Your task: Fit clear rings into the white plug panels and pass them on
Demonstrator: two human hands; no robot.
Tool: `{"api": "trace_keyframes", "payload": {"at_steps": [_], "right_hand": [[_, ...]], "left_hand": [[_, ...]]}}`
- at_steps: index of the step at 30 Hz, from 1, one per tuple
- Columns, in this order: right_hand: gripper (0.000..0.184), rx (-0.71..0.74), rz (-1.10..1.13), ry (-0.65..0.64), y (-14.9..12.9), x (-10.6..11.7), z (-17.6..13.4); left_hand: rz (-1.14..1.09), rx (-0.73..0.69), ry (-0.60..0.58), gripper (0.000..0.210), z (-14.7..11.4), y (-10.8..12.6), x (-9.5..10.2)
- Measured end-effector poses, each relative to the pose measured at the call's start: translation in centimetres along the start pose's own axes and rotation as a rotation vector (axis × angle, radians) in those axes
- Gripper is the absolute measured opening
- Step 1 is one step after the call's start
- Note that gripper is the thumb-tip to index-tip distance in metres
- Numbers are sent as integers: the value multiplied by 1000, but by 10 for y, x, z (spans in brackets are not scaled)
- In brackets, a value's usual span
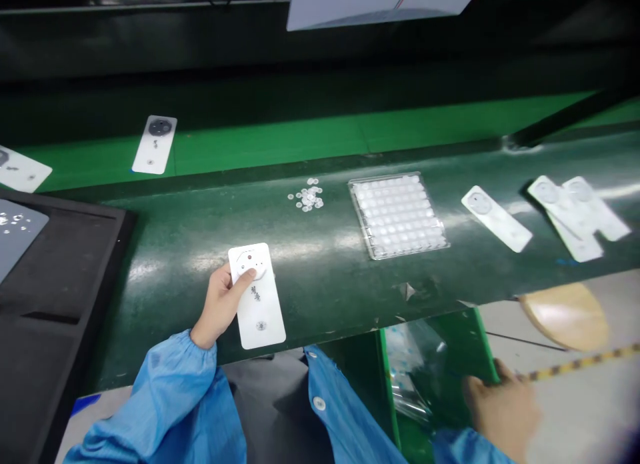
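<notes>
Now, the left hand (pixel 220 307) pinches a white card (pixel 261 307), thumb on the round part and other fingers behind. The card is over the near side of the green counter (pixel 320 277). From the card, a little heap of clear bits (pixel 310 197) is at one o'clock, and a clear tray (pixel 400 217) of white bits is at two. More white cards (pixel 505 224) lie farther off, toward half past two. Another card (pixel 153 154) is at eleven o'clock, and a black tray (pixel 60 264) at nine. The right hand (pixel 505 411) is at four, by the green bin (pixel 463 337). It is blurry, so I cannot tell if its fingers are spread or pressed together.
</notes>
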State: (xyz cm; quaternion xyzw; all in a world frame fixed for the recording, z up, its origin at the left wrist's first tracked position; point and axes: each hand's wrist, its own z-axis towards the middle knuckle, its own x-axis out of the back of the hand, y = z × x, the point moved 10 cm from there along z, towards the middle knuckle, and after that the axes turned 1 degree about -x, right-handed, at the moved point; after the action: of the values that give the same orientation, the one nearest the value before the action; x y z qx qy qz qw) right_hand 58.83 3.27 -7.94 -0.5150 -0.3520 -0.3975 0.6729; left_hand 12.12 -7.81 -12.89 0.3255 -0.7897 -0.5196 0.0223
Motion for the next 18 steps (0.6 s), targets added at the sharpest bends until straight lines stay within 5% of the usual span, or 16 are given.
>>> {"api": "trace_keyframes", "payload": {"at_steps": [3, 4, 8, 10, 14, 18], "right_hand": [[47, -111, -105, 343, -40, 16, 6], [43, -59, -22, 340, -70, 6, 17], [25, 371, 351, 10, -219, -69, 71], [27, 496, 391, -97, -268, -101, 91], [34, 538, 306, -195, -301, -146, 119], [34, 557, 260, -211, -302, -161, 131]], "left_hand": [[-12, -2, -18, 41, 1, 2, -2], [-19, -4, -21, 42, 1, 3, -3], [-28, -30, -19, 62, 1, 8, -5], [-27, -48, -17, 78, 0, 11, -6], [-1, -53, -3, 83, -3, 11, -5], [6, -47, -13, 87, -4, 7, -5]]}}
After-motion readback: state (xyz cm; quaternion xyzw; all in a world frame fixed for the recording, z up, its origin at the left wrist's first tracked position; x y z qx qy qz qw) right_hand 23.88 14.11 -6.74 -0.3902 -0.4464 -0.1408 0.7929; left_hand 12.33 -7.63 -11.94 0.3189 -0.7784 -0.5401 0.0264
